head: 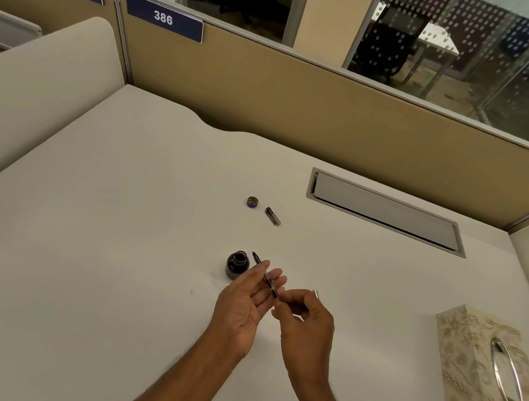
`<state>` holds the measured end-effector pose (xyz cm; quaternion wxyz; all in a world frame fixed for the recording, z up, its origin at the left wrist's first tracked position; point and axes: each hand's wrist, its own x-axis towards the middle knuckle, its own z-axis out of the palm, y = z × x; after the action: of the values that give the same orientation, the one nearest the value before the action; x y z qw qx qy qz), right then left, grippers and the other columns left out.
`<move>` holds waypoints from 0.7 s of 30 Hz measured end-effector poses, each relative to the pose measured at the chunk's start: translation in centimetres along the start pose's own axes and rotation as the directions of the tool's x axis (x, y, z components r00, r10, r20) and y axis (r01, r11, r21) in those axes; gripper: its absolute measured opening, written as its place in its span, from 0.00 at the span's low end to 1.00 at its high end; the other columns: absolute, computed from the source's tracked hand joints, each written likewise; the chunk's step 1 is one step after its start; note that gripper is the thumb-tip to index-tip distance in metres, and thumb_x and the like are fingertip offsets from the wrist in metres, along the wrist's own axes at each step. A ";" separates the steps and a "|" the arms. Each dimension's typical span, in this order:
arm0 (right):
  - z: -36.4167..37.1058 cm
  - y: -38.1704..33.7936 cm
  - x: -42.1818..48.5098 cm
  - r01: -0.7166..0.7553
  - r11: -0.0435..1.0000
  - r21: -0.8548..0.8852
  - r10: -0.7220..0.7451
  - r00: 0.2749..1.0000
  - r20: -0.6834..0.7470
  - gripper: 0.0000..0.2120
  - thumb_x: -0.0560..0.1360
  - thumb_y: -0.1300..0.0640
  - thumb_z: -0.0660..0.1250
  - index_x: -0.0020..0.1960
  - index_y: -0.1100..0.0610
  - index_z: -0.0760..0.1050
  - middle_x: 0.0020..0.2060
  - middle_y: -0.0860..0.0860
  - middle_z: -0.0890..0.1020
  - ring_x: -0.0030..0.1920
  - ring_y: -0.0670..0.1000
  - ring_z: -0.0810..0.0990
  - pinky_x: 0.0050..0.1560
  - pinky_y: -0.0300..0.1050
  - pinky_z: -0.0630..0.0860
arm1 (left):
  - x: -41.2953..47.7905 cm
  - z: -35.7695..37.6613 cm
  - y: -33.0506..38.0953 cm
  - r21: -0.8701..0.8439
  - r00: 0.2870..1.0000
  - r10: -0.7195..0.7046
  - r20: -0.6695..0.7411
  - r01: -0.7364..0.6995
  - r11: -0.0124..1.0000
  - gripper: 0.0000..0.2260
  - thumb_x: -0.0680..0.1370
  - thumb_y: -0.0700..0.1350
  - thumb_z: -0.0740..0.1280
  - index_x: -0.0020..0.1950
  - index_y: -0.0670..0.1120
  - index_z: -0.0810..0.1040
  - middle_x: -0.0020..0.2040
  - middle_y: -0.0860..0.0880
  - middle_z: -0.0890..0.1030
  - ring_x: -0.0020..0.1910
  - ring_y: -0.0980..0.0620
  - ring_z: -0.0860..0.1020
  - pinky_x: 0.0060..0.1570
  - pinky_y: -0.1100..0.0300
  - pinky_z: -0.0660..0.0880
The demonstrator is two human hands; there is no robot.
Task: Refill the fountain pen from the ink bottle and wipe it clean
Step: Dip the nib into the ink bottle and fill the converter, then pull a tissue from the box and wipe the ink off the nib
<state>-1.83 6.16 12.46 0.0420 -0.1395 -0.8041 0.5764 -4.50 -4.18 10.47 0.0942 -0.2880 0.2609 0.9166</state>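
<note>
My left hand [246,296] lay palm-up and slack above the desk [110,245], fingers spread, with the fountain pen [265,275] resting across them; its grip was open, supporting rather than clasping. My right hand [304,324] was curled, thumb and forefinger closed in a pinch on the rear end of the pen. The nib end pointed away from me and up to the left, ending just beside the mouth of the ink bottle [237,264]; whether it touched the glass could not be determined. The bottle stood upright and uncapped on the desk, just left of my left fingertips.

A small bright metallic tip [316,292] showed behind my right knuckles; most of it was hidden by the hand, and I could not tell what it was or whether the hand held it.

Further back on the desk lay the bottle cap [252,202], open side showing a bluish interior, and just to its right the pen cap [273,216] on its side, the two close but apart.

A patterned tissue box [484,380] sat well to the right, its near corner cut off by the frame edge. A closed cable hatch [386,211] was set into the desk behind. Fine detail of the pen barrel was too small to make out
</note>
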 end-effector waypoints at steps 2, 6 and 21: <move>-0.5 -0.3 -0.7 -0.018 0.998 0.052 0.018 1.000 -0.003 0.10 0.74 0.68 0.71 0.44 0.53 0.83 0.39 0.44 0.86 0.41 0.48 0.86 0.46 0.43 0.83 | -0.8 0.2 0.1 0.053 1.000 0.015 0.019 -0.016 0.998 0.11 0.79 0.42 0.71 0.61 0.41 0.83 0.55 0.39 0.88 0.54 0.42 0.87 0.47 0.53 0.85; -1.5 -0.9 -2.2 -0.039 0.992 0.122 0.042 0.999 -0.024 0.10 0.74 0.68 0.72 0.43 0.54 0.83 0.38 0.45 0.86 0.39 0.47 0.86 0.44 0.43 0.85 | -2.3 0.6 0.2 0.143 0.997 0.035 0.071 -0.045 0.989 0.10 0.80 0.43 0.71 0.60 0.42 0.84 0.55 0.39 0.88 0.55 0.42 0.87 0.47 0.54 0.85; -6.7 -2.6 -7.5 -0.017 0.959 0.283 0.073 0.980 -0.188 0.07 0.74 0.68 0.72 0.43 0.57 0.83 0.38 0.50 0.87 0.41 0.50 0.86 0.44 0.43 0.85 | -7.7 3.9 -1.7 0.453 0.949 -0.039 0.313 -0.113 0.884 0.13 0.72 0.48 0.76 0.52 0.43 0.88 0.52 0.38 0.88 0.52 0.41 0.87 0.48 0.56 0.84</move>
<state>6.43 9.53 17.80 0.1270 -0.2067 -0.7031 0.6684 0.44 -0.88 16.90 0.1827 -0.1029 0.4602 0.8627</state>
